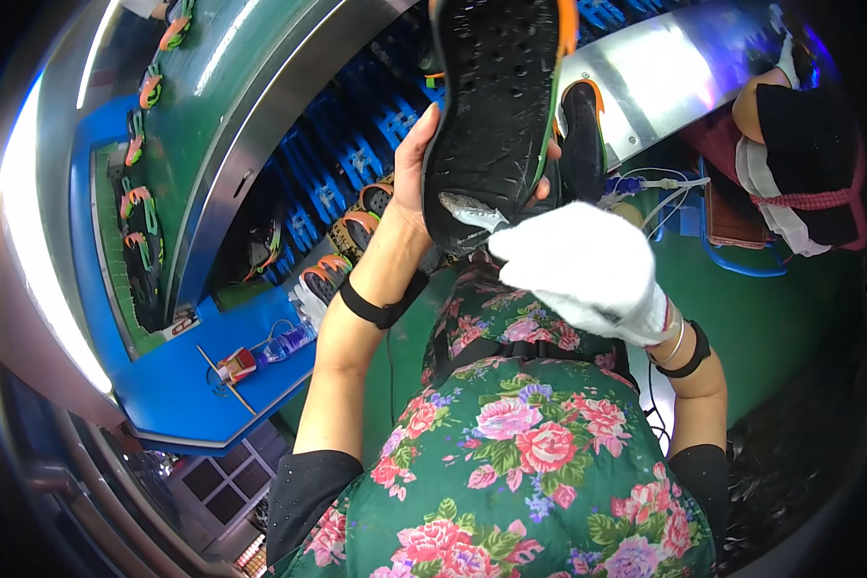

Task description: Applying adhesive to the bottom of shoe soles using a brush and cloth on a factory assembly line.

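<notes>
My bare left hand (416,173) is wrapped from below around a black shoe (491,106) with orange and green edging. Its thumb side lies along the left edge and fingertips show at the right edge. The shoe's holed, scuffed black face is turned toward me. At the near end lies a shiny silvery-white patch (469,211). My right hand (583,270), in a thick white glove, presses its closed fingertips against that patch. Whatever the glove may pinch is too hidden to name. Another black shoe (582,144) with an orange edge stands just beyond, to the right.
Several orange-trimmed shoes (360,231) stand past my left forearm. A green conveyor belt (231,72) carrying sandals curves along the left. A blue table (173,400) holds a plastic bottle (287,341) and a stick (226,380). Another person (800,154) sits at far right.
</notes>
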Demonstrator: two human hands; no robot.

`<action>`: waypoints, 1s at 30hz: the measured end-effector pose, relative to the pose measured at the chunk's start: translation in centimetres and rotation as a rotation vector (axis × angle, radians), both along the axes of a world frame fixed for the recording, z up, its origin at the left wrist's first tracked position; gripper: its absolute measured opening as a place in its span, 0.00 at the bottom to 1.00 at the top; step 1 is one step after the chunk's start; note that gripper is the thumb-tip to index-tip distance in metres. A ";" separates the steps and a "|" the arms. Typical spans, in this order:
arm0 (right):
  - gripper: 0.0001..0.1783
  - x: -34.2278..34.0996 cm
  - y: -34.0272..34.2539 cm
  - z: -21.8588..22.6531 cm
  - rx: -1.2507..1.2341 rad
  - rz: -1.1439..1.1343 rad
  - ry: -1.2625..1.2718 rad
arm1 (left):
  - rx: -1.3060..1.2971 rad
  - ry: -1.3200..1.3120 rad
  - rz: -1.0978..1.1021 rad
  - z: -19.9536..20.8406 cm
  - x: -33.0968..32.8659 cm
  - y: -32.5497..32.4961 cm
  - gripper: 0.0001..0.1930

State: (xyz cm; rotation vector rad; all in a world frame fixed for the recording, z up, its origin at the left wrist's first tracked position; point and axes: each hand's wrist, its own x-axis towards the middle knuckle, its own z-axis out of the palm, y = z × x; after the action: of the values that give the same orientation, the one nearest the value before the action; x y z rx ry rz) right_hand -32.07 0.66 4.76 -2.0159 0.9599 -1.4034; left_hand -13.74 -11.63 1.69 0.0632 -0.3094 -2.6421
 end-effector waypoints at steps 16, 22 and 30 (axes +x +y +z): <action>0.13 1.1 0.6 0.1 0.237 0.300 -0.242 | -0.032 -0.189 -0.047 -0.6 1.5 -0.8 0.41; 0.14 1.5 0.2 0.8 0.186 0.051 -0.022 | -0.001 -0.118 -0.025 -0.8 0.8 -0.6 0.42; 0.06 1.4 0.9 -0.5 0.476 0.049 -0.328 | 0.185 -0.073 0.019 -1.8 1.2 1.2 0.39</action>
State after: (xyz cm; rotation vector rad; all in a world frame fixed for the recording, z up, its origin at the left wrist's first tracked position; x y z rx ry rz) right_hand -30.65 1.58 4.23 -1.4034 0.9759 -1.2794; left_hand -12.57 -10.40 -0.12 0.2219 -0.0871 -2.6462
